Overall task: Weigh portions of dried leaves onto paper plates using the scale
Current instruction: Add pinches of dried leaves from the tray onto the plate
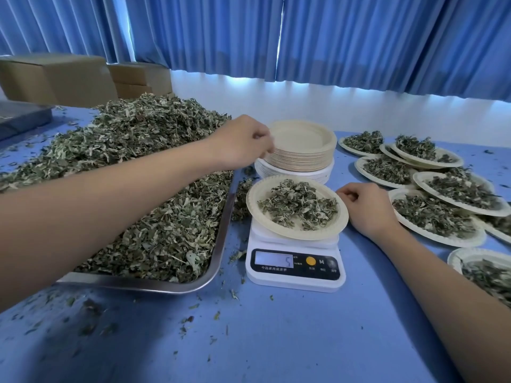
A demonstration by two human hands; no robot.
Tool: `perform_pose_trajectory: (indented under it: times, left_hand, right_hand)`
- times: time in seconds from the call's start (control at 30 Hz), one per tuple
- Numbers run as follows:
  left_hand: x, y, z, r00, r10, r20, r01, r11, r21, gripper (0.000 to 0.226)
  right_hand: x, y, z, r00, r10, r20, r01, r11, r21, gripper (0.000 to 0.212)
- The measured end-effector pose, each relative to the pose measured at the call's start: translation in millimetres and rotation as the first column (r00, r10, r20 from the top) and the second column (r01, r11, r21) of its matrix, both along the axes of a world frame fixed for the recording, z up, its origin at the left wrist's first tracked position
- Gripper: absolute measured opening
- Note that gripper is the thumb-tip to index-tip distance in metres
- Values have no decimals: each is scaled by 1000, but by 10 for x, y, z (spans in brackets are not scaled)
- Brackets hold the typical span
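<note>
Blue table [276, 341]: spans the frame, littered with leaf scraps. Loose heap of dried leaves [132, 128]: upper left. Steel tray [221, 244]: lower left, filled with leaves. Filled plates [442, 194]: overlapping along the right edge. Stack of paper plates [301, 150]: centre, behind the scale [296, 264], whose display shows a 5. Plate on the scale [296, 207]: holds a leaf portion. My left hand [243, 142]: fingers curled, pinching the stack's left rim. My right hand [367, 208]: rests on the table at that plate's right rim, fingers curled; grip undeterminable.
</note>
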State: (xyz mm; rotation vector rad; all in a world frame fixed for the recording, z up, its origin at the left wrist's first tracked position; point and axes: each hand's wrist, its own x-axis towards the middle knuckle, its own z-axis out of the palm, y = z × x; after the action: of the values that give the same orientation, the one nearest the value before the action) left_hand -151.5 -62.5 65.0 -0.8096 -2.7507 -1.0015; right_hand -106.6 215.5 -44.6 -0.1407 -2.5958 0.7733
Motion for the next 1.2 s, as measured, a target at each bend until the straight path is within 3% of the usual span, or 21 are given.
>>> perform_pose_trajectory:
  times: [0.07,0.13,0.2,0.27,0.33,0.47,0.6,0.9,1.2]
  left_hand:
    - [-90,-164,9,993,60,-98,-89,940,-331,23]
    - [-129,-319,-16,996,85,-1,-69,799,-597,25]
    - [-102,-412,-78,978,112,176,50,691,-721,33]
    - [-85,-450,-197,982,97,165,63,648,-759,37]
    - [-86,-461,-301,998,52,47,1,664,-747,36]
    - [-112,-499,-214,997,72,14,-49,801,-597,25]
    - [-143,-518,-65,986,96,-139,-151,866,-476,23]
    - [-87,-475,-35,981,45,-191,-115,920,-375,23]
    - [-25,-528,-25,988,24,-151,-88,896,-435,24]
  right_hand:
    - [-5,1,-2,1000,-1,2,1,1000,9,16]
    - [-12,1,0,1000,-3,0,3,1000,13,16]
    - [-14,0,2,1000,-5,0,5,1000,16,16]
    - [-13,0,0,1000,-6,-1,6,1000,18,16]
    - [-9,-1,2,1000,-2,2,2,1000,20,17]
    - [-7,3,-2,1000,6,-2,-6,1000,24,17]
    - [-9,4,-4,1000,5,-1,-5,1000,23,17]
    - [11,-3,1,1000,7,0,-7,1000,15,17]
    - [35,-6,13,1000,9,9,-8,1000,-16,18]
